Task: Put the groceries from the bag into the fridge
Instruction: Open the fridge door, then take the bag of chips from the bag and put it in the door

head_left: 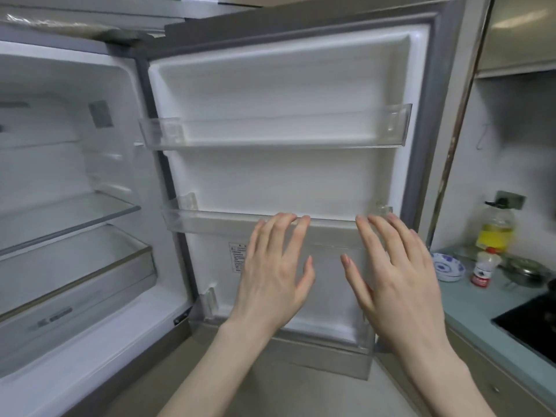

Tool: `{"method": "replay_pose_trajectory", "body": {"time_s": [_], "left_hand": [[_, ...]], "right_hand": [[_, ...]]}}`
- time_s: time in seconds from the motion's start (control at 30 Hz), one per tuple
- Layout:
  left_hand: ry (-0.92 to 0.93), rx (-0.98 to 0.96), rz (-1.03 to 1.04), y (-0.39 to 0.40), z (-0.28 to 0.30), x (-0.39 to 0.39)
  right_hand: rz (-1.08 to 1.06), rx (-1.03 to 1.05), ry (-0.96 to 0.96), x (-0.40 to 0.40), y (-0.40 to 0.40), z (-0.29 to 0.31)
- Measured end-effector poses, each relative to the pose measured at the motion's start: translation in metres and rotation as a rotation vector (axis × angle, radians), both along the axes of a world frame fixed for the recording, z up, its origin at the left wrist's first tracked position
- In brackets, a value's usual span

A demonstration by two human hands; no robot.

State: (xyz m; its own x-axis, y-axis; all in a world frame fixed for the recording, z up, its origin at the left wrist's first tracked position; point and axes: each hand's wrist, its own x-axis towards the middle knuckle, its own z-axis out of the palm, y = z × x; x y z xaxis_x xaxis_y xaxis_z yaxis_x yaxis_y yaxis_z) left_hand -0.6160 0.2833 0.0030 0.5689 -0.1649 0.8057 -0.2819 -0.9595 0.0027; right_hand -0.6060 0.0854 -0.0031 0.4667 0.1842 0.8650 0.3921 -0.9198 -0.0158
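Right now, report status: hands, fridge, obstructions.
Left hand and right hand open, empty, at the middle door bin. Fridge open, shelves bare. No bag in view.

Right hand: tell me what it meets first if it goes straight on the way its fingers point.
The right hand would most likely meet the clear middle door bin first; its fingertips already sit at that rim, though actual contact is unclear.

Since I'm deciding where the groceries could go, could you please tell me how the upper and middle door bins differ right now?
The upper door bin sits higher with nothing touching it; the middle door bin has the left hand and right hand spread open against its front. The upper is fully visible; the middle is partly hidden. Both are clear plastic and look empty.
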Motion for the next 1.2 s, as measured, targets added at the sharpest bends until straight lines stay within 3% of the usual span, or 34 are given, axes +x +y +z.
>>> {"method": "replay_pose_trajectory", "body": {"time_s": [0.33, 0.57, 0.93, 1.2], "left_hand": [[0.056, 0.074, -0.072, -0.001, 0.009, 0.044], [0.092, 0.023, -0.087, 0.005, 0.004, 0.034], [0.103, -0.029, 0.016, 0.001, -0.023, -0.024], [0.205, -0.064, -0.006, -0.053, -0.050, -0.065]], "right_hand": [[-0.046, 0.016, 0.118, 0.061, -0.010, 0.005], [-0.084, -0.032, 0.205, 0.062, -0.016, 0.004], [0.009, -0.045, 0.227, -0.024, -0.040, -0.010], [-0.094, -0.035, 0.262, -0.086, -0.093, -0.033]]}}
